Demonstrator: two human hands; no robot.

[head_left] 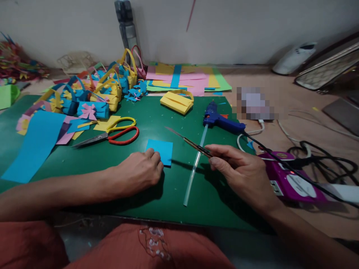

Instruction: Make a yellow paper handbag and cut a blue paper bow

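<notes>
My left hand (143, 167), its fingers curled, presses on a small folded piece of blue paper (165, 150) lying on the green mat (134, 198). A slim pointed tool (193, 145) with a thin blade and a dark, gold-edged handle is pinched in my right hand (238, 170). Its tip points up and left, above the mat; I cannot tell whether it is a knife or closed scissors. Below it lies a clear glue stick (191, 183), in line with the blue glue gun (223, 120). Scissors (112, 135) with yellow and red handles rest left of the paper.
A yellow paper bag (176, 102) sits behind the blue paper. Several small decorated paper bags (94, 110) crowd the left, near a blue strip (35, 145). Coloured sheets (190, 77) are stacked behind. A purple power strip (291, 181) and tangled cables (322, 158) are at right.
</notes>
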